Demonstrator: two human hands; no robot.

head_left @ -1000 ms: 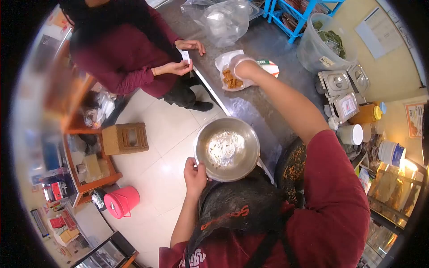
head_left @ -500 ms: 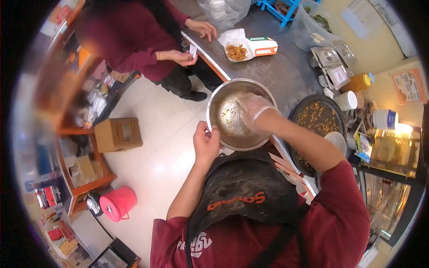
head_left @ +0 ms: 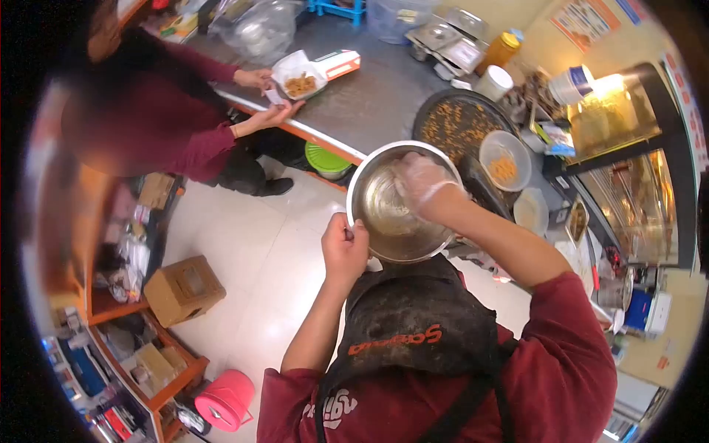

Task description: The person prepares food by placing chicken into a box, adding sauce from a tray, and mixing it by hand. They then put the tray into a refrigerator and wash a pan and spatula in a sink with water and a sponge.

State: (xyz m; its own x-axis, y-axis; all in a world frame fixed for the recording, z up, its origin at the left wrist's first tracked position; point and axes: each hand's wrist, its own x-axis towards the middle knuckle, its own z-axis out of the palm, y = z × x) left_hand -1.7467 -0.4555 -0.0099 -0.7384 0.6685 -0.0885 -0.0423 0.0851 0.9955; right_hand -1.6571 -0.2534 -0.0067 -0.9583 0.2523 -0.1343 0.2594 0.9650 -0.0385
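Note:
My left hand (head_left: 344, 253) is closed on the near left rim of a metal mixing bowl (head_left: 369, 219), thumb at the edge. The bowl is tilted toward me, and its inner wall looks wet and smeared. Inside it, my right hand (head_left: 426, 186) wears a clear plastic glove. Its fingers are curled near the far inner wall, and what they hold, if anything, is hidden. Beyond the bowl, a round dark pan (head_left: 449, 122) carries brown crumbs. To its right sits a clear plastic tub (head_left: 511, 149) with orange crumbs at its bottom.
Left of the counter (head_left: 347, 111), a co-worker's hands (head_left: 267, 107) hold a small whitish item beside an open takeaway box (head_left: 317, 72) with fried pieces. A cardboard box (head_left: 185, 290) and pink bucket (head_left: 227, 400) stand on the floor. A glass-fronted display case (head_left: 628, 192) is at right.
My view has turned rightward, and the bowl is now beside the pan and tub. My right hand has shifted within the bowl. The co-worker's hands have come together beside the takeaway box.

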